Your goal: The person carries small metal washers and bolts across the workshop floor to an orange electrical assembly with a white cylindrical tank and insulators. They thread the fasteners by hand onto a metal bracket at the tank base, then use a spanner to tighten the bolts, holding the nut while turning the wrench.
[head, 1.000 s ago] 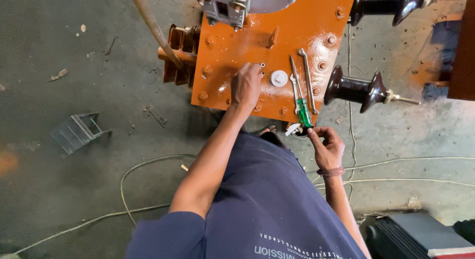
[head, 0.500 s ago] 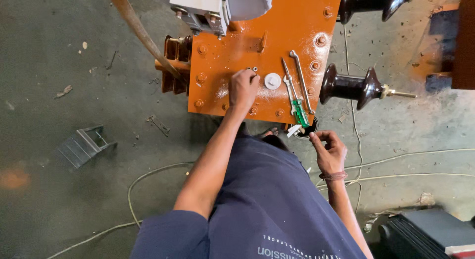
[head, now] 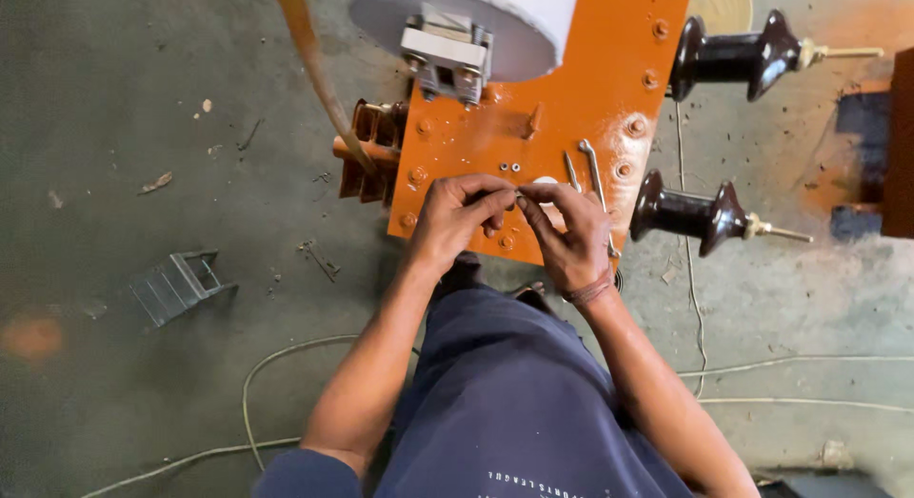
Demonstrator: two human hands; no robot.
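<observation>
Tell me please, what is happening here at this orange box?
A person leans over an orange metal cover lying on the floor. The left hand and the right hand meet above its near edge, fingertips pinching some small part between them; it is too small to identify. Two spanners lie on the cover just beyond the hands. Two dark insulators stick out on the right side, and a white round part sits at the far end.

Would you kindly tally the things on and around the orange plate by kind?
Brown insulators: 2
Wrenches: 2
Orange plate: 1
White drum: 1
Grey bracket on floor: 1
Total: 7
</observation>
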